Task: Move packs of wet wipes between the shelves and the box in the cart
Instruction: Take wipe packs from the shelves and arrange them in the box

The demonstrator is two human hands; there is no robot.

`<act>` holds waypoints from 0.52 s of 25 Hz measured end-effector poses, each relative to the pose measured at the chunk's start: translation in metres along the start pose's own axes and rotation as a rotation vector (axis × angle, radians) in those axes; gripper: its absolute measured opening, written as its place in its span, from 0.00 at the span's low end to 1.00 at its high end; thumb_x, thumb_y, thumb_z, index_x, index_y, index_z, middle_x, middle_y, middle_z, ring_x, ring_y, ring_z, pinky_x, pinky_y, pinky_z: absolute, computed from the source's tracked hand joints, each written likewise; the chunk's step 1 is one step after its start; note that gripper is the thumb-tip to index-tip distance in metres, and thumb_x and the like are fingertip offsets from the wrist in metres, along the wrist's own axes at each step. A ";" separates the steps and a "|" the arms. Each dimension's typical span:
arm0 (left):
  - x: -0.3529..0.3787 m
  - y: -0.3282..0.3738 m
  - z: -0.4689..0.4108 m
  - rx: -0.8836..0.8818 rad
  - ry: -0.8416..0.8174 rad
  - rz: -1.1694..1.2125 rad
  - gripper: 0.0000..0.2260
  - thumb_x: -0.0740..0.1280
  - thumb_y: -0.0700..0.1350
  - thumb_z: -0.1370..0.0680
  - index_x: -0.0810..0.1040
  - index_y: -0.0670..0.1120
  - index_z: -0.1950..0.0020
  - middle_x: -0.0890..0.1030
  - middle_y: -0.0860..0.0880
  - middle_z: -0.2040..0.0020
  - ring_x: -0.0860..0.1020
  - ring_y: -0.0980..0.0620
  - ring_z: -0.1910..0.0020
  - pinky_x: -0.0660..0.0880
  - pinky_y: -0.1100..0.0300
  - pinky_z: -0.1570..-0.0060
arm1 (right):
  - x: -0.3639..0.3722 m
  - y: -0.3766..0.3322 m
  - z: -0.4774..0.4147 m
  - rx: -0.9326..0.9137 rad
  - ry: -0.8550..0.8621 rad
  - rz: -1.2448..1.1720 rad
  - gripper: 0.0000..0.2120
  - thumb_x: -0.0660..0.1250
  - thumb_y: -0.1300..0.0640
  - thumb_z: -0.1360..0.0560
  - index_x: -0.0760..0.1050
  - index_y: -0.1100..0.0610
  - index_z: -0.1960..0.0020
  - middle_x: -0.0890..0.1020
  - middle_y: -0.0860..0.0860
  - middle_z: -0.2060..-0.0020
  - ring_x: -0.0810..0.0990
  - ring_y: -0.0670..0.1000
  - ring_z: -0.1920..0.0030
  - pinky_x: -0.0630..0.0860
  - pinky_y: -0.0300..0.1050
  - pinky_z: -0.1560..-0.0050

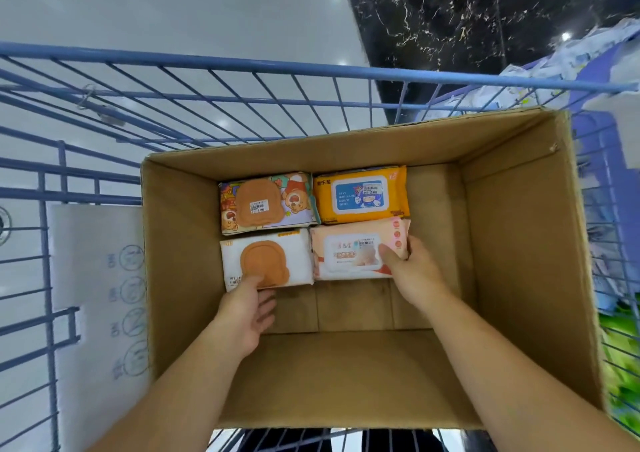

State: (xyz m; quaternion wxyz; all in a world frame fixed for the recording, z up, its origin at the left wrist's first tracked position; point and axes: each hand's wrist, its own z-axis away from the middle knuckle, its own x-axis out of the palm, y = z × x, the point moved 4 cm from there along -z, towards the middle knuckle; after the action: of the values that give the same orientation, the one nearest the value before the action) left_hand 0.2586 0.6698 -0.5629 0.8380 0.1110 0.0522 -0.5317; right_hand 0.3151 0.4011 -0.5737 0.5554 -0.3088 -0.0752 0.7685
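Down in the blue wire cart [104, 112], the plain cardboard box [519, 244] held four soft, pillowy film packs squared up two by two toward its far side. The left hand [247, 313] lay loose, fingers apart, thumb just touching the near edge of the white pack [266, 261] with its rounded orange lid, likely nudging it flush below the bear-print pack [266, 202]. Further right, below the yellow pack [360, 195], the right hand [412, 271] was clamped on the pink pack [346, 254], thumb on its glossy flip lid, fingers round its end, probably seating or lifting it.
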 end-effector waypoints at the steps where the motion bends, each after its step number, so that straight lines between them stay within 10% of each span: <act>1: 0.000 0.001 0.005 -0.017 -0.023 -0.123 0.23 0.61 0.50 0.16 0.65 0.47 0.21 0.78 0.42 0.32 0.75 0.42 0.31 0.68 0.44 0.30 | -0.003 0.001 0.003 -0.007 0.002 0.038 0.18 0.66 0.52 0.19 0.72 0.53 0.30 0.81 0.50 0.39 0.77 0.48 0.47 0.68 0.34 0.64; 13: 0.082 0.043 0.218 0.550 -0.261 -0.535 0.11 0.62 0.56 0.18 0.78 0.51 0.42 0.81 0.54 0.48 0.77 0.55 0.48 0.71 0.56 0.50 | -0.106 -0.047 0.168 0.040 0.071 -0.286 0.13 0.60 0.42 0.18 0.73 0.49 0.41 0.78 0.48 0.48 0.75 0.51 0.44 0.69 0.47 0.44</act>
State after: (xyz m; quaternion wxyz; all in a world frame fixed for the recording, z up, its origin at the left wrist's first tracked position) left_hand 0.3256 0.5629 -0.3625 0.6090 0.2448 -0.1719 -0.7346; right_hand 0.2798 0.3619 -0.3767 0.6676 -0.3110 -0.0833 0.6713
